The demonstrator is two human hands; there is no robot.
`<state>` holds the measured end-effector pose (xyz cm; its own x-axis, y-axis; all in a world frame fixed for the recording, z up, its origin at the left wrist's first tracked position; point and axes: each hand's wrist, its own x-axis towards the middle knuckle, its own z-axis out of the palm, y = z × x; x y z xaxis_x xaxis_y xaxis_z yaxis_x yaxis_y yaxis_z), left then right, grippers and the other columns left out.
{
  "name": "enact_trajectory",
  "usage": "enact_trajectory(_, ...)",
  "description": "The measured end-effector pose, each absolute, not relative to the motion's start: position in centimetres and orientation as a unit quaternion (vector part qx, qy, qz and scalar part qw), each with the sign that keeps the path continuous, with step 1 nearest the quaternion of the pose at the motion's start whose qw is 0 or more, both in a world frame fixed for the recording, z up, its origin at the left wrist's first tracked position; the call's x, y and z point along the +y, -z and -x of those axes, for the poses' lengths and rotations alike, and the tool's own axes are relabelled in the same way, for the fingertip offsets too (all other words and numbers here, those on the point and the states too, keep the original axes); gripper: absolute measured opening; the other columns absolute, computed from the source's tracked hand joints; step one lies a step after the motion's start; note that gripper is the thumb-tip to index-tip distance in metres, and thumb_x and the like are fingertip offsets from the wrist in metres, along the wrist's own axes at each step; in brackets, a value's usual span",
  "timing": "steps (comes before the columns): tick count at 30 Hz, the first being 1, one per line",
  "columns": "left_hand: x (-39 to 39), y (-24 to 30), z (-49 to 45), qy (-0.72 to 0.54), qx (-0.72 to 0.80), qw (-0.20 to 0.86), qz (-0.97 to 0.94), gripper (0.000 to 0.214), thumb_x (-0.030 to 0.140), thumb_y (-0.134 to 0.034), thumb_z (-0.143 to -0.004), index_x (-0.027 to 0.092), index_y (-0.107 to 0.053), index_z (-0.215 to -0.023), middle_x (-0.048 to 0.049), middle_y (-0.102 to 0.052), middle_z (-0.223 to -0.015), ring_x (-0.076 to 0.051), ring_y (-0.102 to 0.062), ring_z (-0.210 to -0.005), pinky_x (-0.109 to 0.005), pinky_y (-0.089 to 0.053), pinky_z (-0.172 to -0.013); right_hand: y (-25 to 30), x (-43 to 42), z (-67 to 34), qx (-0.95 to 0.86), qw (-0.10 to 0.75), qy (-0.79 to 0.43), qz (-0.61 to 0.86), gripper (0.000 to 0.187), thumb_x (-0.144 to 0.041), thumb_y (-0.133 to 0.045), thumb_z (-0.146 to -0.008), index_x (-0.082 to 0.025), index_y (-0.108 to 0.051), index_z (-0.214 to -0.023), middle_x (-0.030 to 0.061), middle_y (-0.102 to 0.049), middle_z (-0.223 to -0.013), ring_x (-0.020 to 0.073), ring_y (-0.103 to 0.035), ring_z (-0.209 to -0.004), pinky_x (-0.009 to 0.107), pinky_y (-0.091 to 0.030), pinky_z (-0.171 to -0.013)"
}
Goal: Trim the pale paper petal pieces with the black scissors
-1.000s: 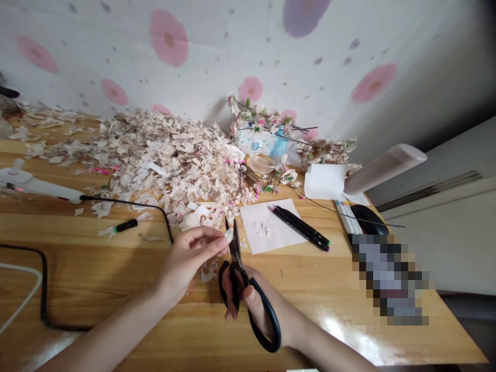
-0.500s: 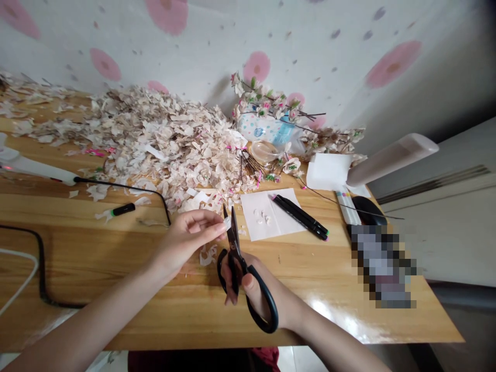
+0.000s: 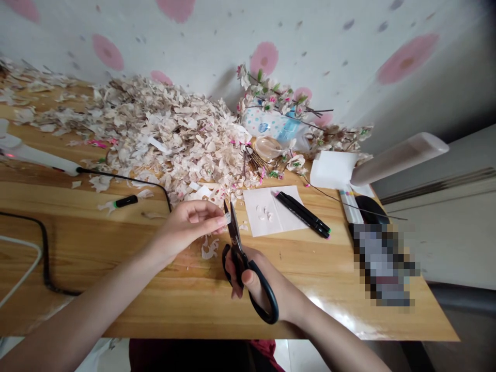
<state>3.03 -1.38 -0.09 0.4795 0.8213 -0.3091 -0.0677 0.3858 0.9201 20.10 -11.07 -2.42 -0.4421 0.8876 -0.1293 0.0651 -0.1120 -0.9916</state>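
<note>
Left hand is pinching a small white scrap between thumb and forefinger, its other fingers curling loosely inward, and it is holding that scrap right up at the blades. Right hand is gripping black-handled scissors with its thumb through one loop, and the blades are standing open in a narrow V, tips pointing toward the back of the tabletop. The scrap is touching the blades or sitting just beside them; from this angle you can't tell whether it is inside the V.

What's changing in these last moments? Mostly the view! The head is tipping, so the whole tabletop is sliding up the frame, while the two hands are keeping the scrap and blades together in almost the same pose.

All this is happening near the middle of the front edge. Just below the left fingertips, a curled white scrap is lying on the bare wood. Toward the right, a white sheet is carrying tiny cut pieces, with a pair of black pens lying across its right side. Behind the hands, a heap of pale petal scraps is spreading along the back edge, and sprigs of artificial blossom are rising toward the back right.
</note>
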Motion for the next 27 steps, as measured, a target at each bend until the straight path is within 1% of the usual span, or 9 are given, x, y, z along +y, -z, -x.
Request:
enact_trajectory(4, -1.0, 0.0, -2.9, -0.29, 0.41, 0.729, -0.465, 0.014, 0.022, -0.081, -0.064, 0.016, -0.069, -0.068, 0.0031, -0.068, -0.061, -0.007, -0.062, -0.059, -0.014, -0.051, -0.06, 2.4, -11.2, -20.2, -0.578, 0.319, -0.627, 0.414, 0.068, -0.085, -0.032, -0.079, -0.018, -0.045, -0.081, -0.0016, -0.044, -0.07, 0.0117, -0.05, -0.055, 0.024, -0.043, -0.053)
enact_trajectory(8, -0.7, 0.0, -2.6, -0.268, 0.396, 0.726, -0.494, 0.014, 0.025, -0.078, -0.068, 0.015, -0.068, -0.068, 0.0022, -0.067, -0.061, -0.007, -0.061, -0.058, -0.016, -0.05, -0.06, 2.2, -11.0, -20.3, -0.573, 0.308, -0.632, 0.422, 0.069, -0.086, -0.034, -0.077, -0.018, -0.044, -0.079, -0.002, -0.042, -0.068, 0.0114, -0.05, -0.054, 0.023, -0.043, -0.051)
enact_trajectory(12, -0.5, 0.0, -2.2, -0.259, 0.375, 0.729, -0.51, 0.014, 0.026, -0.076, -0.071, 0.015, -0.067, -0.071, 0.0015, -0.068, -0.064, -0.007, -0.06, -0.058, -0.016, -0.05, -0.06, 1.8, -10.9, -20.2, -0.563, 0.314, -0.639, 0.419, 0.067, -0.085, -0.037, -0.077, -0.018, -0.043, -0.075, -0.0021, -0.043, -0.066, 0.011, -0.048, -0.054, 0.023, -0.044, -0.05)
enact_trajectory(21, -0.2, -0.1, -2.1, -0.26, 0.372, 0.721, -0.523, 0.016, 0.024, -0.074, -0.072, 0.013, -0.063, -0.073, 0.002, -0.064, -0.064, -0.007, -0.058, -0.057, -0.017, -0.049, -0.059, 1.4, -10.9, -20.3, -0.564, 0.301, -0.638, 0.43, 0.067, -0.085, -0.039, -0.076, -0.018, -0.045, -0.074, -0.002, -0.045, -0.066, 0.0105, -0.048, -0.053, 0.021, -0.043, -0.047)
enact_trajectory(27, 0.0, 0.0, -1.9, -0.267, 0.377, 0.709, -0.533, 0.016, 0.024, -0.074, -0.071, 0.012, -0.063, -0.072, 0.0023, -0.063, -0.062, -0.007, -0.057, -0.056, -0.018, -0.047, -0.058, 0.9, -10.9, -20.3, -0.559, 0.294, -0.637, 0.441, 0.066, -0.084, -0.041, -0.077, -0.018, -0.046, -0.072, -0.0018, -0.045, -0.066, 0.0113, -0.048, -0.055, 0.022, -0.044, -0.048)
